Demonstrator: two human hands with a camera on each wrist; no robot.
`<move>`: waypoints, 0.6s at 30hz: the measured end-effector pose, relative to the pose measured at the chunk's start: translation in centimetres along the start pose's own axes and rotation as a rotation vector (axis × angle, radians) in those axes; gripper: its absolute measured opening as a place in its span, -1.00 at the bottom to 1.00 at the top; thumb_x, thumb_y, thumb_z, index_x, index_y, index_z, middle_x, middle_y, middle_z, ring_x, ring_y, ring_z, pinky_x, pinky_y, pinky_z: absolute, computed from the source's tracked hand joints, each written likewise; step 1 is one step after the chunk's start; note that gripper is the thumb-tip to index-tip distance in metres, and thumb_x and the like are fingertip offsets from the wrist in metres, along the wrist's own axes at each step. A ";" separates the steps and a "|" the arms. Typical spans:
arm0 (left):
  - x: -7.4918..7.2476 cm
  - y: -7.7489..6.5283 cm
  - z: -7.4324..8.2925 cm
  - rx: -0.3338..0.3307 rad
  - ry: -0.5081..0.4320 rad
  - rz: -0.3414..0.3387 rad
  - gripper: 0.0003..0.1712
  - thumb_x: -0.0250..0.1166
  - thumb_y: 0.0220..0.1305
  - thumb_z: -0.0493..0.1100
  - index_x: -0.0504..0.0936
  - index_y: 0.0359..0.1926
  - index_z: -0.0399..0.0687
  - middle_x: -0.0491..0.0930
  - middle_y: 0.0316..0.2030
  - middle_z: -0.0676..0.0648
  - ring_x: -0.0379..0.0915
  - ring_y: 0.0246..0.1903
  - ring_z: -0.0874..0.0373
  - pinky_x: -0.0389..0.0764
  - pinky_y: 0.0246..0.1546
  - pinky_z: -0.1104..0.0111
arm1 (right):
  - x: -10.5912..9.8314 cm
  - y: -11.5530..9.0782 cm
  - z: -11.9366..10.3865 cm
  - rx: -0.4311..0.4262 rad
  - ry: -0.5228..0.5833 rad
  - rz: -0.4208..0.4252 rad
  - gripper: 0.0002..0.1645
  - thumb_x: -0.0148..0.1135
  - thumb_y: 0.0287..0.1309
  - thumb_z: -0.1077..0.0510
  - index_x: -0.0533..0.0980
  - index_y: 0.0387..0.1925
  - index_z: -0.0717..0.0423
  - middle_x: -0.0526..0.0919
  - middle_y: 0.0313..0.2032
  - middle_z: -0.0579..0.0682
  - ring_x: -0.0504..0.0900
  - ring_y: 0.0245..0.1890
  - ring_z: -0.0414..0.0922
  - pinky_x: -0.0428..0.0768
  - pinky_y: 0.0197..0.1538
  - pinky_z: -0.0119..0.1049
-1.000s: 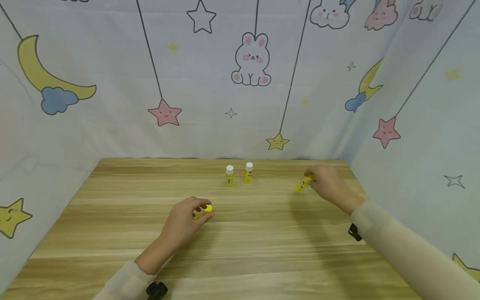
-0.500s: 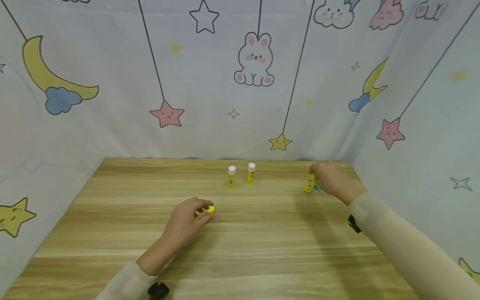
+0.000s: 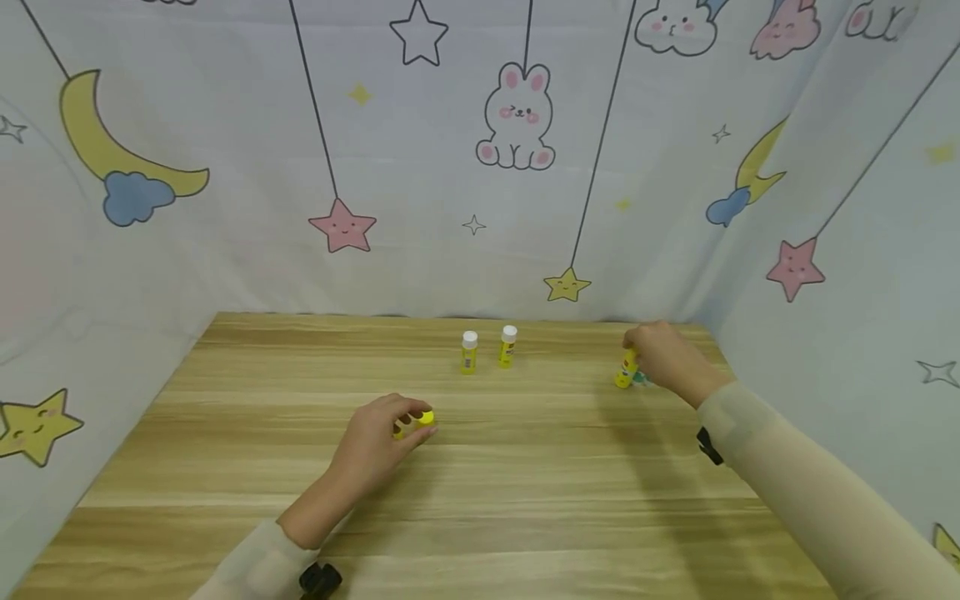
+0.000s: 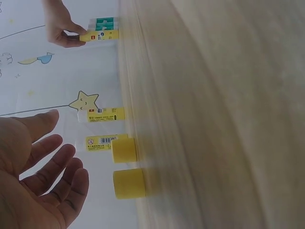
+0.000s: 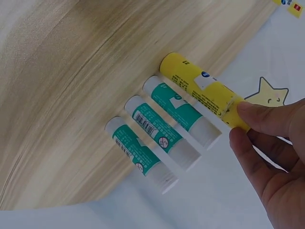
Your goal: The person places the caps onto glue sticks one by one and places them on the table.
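Observation:
My right hand [image 5: 276,143] pinches the top end of a yellow glue stick [image 5: 200,88] between thumb and finger. The stick stands upright on the wooden table, alongside three green glue sticks [image 5: 155,130] with white caps. In the head view my right hand [image 3: 666,354] covers most of the green ones. My left hand [image 3: 377,433] hovers, fingers loosely bent, over two short yellow cylinders [image 3: 426,417]. The left wrist view has these cylinders [image 4: 129,183] standing on the table, apart from the fingers of my left hand [image 4: 40,167].
Two yellow glue sticks with white caps, a left one [image 3: 468,353] and a right one [image 3: 507,347], stand upright toward the back of the wooden table [image 3: 525,500]. A white printed curtain [image 3: 420,267] rises behind the table and along its sides.
My right hand has moved slightly right, and the glue stick in it has gone from tilted to upright beside the green sticks. The left hand stays over the yellow cylinders.

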State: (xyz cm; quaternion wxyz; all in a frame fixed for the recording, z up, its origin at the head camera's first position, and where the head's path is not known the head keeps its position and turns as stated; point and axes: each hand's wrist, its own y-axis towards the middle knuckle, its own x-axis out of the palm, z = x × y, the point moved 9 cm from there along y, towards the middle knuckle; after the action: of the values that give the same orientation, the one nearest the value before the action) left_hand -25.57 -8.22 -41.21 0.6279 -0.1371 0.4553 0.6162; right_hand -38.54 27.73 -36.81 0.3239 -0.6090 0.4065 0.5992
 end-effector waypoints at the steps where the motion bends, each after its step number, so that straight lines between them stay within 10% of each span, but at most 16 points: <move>1: 0.1 0.0 0.1 0.001 0.000 0.003 -0.68 0.42 0.05 0.01 0.68 -0.17 0.04 0.63 -0.28 0.07 0.53 -0.31 0.20 0.57 -0.35 0.34 | 0.1 0.0 0.1 0.001 0.003 0.000 -0.72 0.22 0.01 0.47 0.60 -0.17 0.31 0.64 -0.19 0.18 0.63 -0.23 0.07 0.62 -0.25 -0.15; 18: 0.2 0.1 0.7 0.002 -0.006 0.016 -0.73 0.44 0.04 -0.05 0.67 -0.19 0.08 0.63 -0.31 0.07 0.54 -0.33 0.18 0.58 -0.37 0.32 | 0.1 0.0 0.3 0.003 -0.022 0.018 -0.69 0.21 0.00 0.47 0.59 -0.14 0.30 0.63 -0.20 0.20 0.61 -0.24 0.07 0.62 -0.26 -0.16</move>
State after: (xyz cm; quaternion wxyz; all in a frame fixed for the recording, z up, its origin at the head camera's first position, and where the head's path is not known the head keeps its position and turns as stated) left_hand -25.40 -7.62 -40.93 0.6244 -0.1308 0.4551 0.6212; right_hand -38.67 27.96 -36.95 0.3237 -0.5980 0.4092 0.6083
